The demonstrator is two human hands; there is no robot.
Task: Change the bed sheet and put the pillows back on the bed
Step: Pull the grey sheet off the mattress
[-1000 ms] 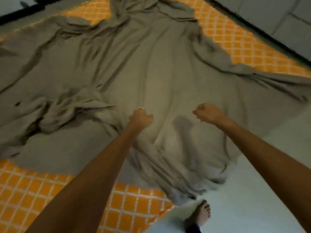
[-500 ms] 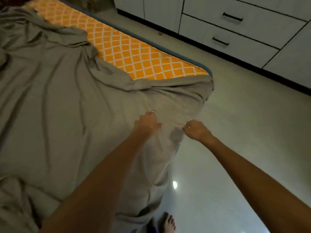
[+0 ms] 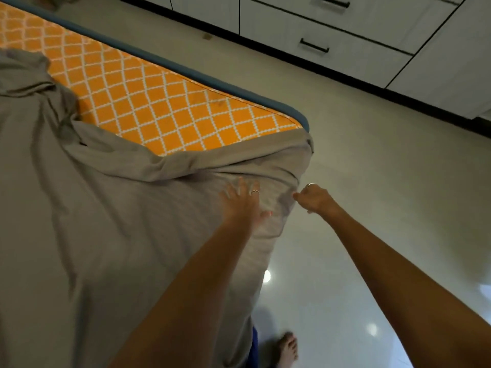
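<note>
Sheet: you have the grey sheet (image 3: 111, 235) spread over most of the bed, its near corner hanging off the mattress edge at the foot; half a second ago it lay bunched along that corner, and now it is drawn further over it.
Mattress: the orange patterned mattress (image 3: 170, 110) shows bare in a broad strip along the far side, up to its blue edge.
Left hand: your left hand (image 3: 243, 201) lies flat on the sheet near the corner, fingers (image 3: 240, 184) straight and spread, pressing the cloth down; a moment ago it was curled round a fold.
Right hand: your right hand (image 3: 313, 199) sits just off the mattress edge, fingers curled and pinching the sheet's hem where it drops over the side.
What this means: you appear to have gone from dragging the sheet to smoothing and seating this corner.
Still to do: the far strip needs covering, and no pillows are in view.
Risk: pulling hard at this corner could drag the cloth off the far side again.
Surroundings: white drawers (image 3: 345, 30) stand across the glossy floor (image 3: 372, 181); your bare foot (image 3: 287, 349) stands beside the bed.
</note>
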